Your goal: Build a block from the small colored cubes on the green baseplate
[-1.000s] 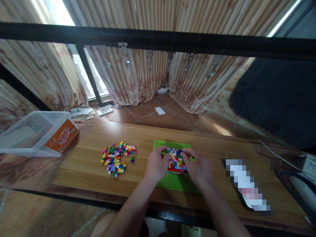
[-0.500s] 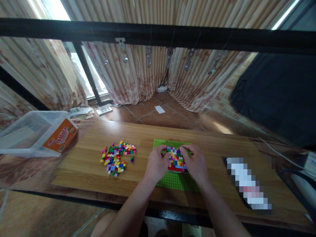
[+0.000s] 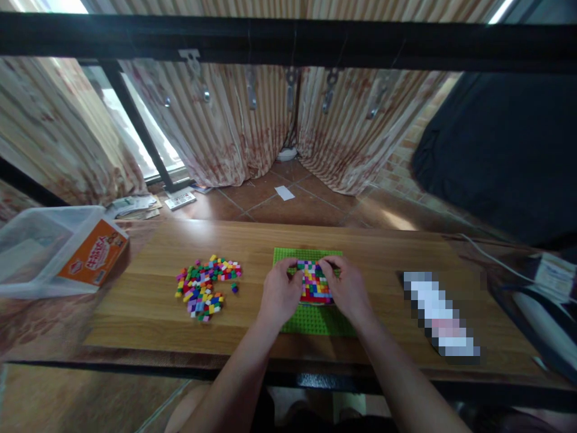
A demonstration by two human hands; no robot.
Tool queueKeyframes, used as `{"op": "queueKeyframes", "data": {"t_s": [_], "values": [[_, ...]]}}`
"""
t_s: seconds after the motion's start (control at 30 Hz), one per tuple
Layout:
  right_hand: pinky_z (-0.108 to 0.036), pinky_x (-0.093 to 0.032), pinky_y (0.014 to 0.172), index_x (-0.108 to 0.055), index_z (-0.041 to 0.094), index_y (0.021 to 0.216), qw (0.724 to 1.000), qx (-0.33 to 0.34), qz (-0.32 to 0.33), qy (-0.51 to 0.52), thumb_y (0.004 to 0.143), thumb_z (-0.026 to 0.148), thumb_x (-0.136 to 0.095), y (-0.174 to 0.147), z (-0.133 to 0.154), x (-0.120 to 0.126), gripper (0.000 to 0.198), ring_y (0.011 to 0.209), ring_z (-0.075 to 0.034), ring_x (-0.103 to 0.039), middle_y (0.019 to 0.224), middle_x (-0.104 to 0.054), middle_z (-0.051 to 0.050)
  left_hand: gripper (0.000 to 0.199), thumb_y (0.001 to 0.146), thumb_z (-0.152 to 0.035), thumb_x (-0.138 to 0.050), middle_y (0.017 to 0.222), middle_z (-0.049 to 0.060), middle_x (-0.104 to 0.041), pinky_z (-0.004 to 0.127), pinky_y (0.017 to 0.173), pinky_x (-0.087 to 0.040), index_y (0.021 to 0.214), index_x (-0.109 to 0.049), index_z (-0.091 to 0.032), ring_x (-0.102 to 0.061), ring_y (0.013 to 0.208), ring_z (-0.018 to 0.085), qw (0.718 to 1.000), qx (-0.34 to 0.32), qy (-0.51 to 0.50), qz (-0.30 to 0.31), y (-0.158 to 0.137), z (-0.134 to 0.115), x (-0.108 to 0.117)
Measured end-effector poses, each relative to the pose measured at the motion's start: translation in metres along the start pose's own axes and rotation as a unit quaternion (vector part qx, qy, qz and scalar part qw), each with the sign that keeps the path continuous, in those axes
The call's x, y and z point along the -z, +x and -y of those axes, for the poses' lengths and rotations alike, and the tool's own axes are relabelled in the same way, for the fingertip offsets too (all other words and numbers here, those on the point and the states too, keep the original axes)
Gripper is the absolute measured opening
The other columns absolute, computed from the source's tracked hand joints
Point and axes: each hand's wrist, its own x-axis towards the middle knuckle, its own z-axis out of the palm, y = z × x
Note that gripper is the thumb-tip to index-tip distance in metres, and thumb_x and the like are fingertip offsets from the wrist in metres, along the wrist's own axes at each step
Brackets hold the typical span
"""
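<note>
A block of small multicoloured toy bricks (image 3: pixel 315 285) sits on the green studded baseplate (image 3: pixel 311 325). My left hand (image 3: pixel 283 291) is curled against the block's left side, thumb and fingers closed at its far left corner. On the opposite side my right hand (image 3: pixel 346 285) grips the far right corner with thumb and bent fingers. Both hands partly cover the block's edges and the plate. A loose pile of toy bricks (image 3: pixel 202 291) lies to the left of the plate, with a small dark brick piece (image 3: pixel 234 288) just apart from it.
Everything rests on a wooden tabletop (image 3: pixel 148 300). A clear plastic bin (image 3: pixel 49 252) with an orange label stands at the left. On the right lies a dark-edged, pixelated flat object (image 3: pixel 439 316). A black metal bar (image 3: pixel 288 39) crosses above, before striped curtains (image 3: pixel 252 144).
The view has shifted, so the whole scene sits slightly further left and higher. Both hands stay at the brick block with little visible movement against it.
</note>
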Motion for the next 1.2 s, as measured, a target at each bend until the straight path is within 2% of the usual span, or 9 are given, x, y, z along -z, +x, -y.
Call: {"op": "queueKeyframes", "data": {"t_s": [0.2,0.33,0.47,0.6,0.97,1.07,1.13,1.2], "values": [[-0.037,-0.047,0.079,-0.069,0.019,0.085,0.999,-0.002,0.005,0.033,0.089,0.045,-0.049,0.001,0.0,0.001,0.033,0.083,-0.024,-0.063,0.087,-0.071,-0.009,0.025,0.084,-0.016,-0.058,0.1,0.009,-0.073,0.031,0.076,-0.052,0.108,-0.069,-0.014,-0.065,0.074,0.017,1.0,-0.002,-0.011,0.006,0.001,-0.002,0.001],[-0.035,-0.047,0.077,-0.071,0.019,0.087,0.997,-0.029,0.013,0.071,0.089,0.046,-0.05,0.0,-0.002,0.002,0.035,0.082,-0.022,-0.064,0.087,-0.072,-0.007,0.027,0.085,-0.017,-0.057,0.1,0.01,-0.073,0.031,0.074,-0.052,0.109,-0.068,-0.013,-0.064,0.071,0.017,1.0,-0.006,-0.013,0.011,0.001,0.0,0.001],[-0.032,-0.047,0.073,-0.072,0.019,0.086,0.994,-0.056,0.028,0.091,0.09,0.051,-0.047,0.0,-0.004,0.003,0.041,0.078,-0.021,-0.064,0.083,-0.072,-0.005,0.028,0.085,-0.017,-0.058,0.103,0.011,-0.073,0.031,0.074,-0.052,0.11,-0.068,-0.013,-0.065,0.073,0.017,1.0,-0.015,-0.017,0.006,0.001,0.002,0.0],[-0.032,-0.048,0.073,-0.073,0.018,0.087,0.991,-0.057,0.026,0.121,0.086,0.049,-0.054,0.002,-0.006,0.0,0.036,0.079,-0.021,-0.065,0.086,-0.074,-0.006,0.03,0.085,-0.017,-0.057,0.108,0.012,-0.072,0.033,0.076,-0.052,0.113,-0.067,-0.013,-0.066,0.076,0.018,1.0,-0.016,-0.017,0.007,0.0,0.002,0.0],[-0.034,-0.047,0.076,-0.072,0.019,0.085,0.993,-0.05,0.042,0.101,0.085,0.05,-0.054,0.002,-0.005,0.0,0.036,0.08,-0.022,-0.065,0.086,-0.074,-0.006,0.03,0.085,-0.016,-0.058,0.11,0.012,-0.072,0.033,0.082,-0.053,0.113,-0.068,-0.012,-0.067,0.083,0.019,1.0,-0.019,0.018,0.01,0.0,-0.002,0.001],[-0.035,-0.048,0.077,-0.073,0.019,0.087,0.992,-0.071,0.031,0.095,0.084,0.053,-0.054,0.001,-0.007,0.0,0.039,0.081,-0.023,-0.066,0.087,-0.074,-0.006,0.031,0.087,-0.018,-0.056,0.114,0.012,-0.071,0.03,0.082,-0.052,0.116,-0.068,-0.013,-0.067,0.085,0.017,0.999,-0.028,0.038,0.01,0.001,-0.001,0.012],[-0.035,-0.048,0.076,-0.074,0.018,0.093,0.991,-0.088,0.024,0.095,0.086,0.055,-0.051,0.0,-0.006,0.002,0.044,0.082,-0.024,-0.066,0.088,-0.075,-0.007,0.028,0.089,-0.019,-0.054,0.11,0.011,-0.073,0.028,0.079,-0.051,0.112,-0.069,-0.013,-0.067,0.082,0.016,0.996,-0.028,0.081,-0.012,0.004,0.004,0.03],[-0.034,-0.049,0.076,-0.074,0.018,0.097,0.991,-0.093,0.004,0.097,0.088,0.057,-0.048,-0.001,-0.004,0.007,0.048,0.084,-0.024,-0.067,0.09,-0.076,-0.008,0.023,0.089,-0.019,-0.054,0.101,0.008,-0.075,0.026,0.078,-0.05,0.1,-0.073,-0.016,-0.067,0.083,0.016,0.988,-0.02,0.148,-0.034,0.006,0.01,0.054]]}}
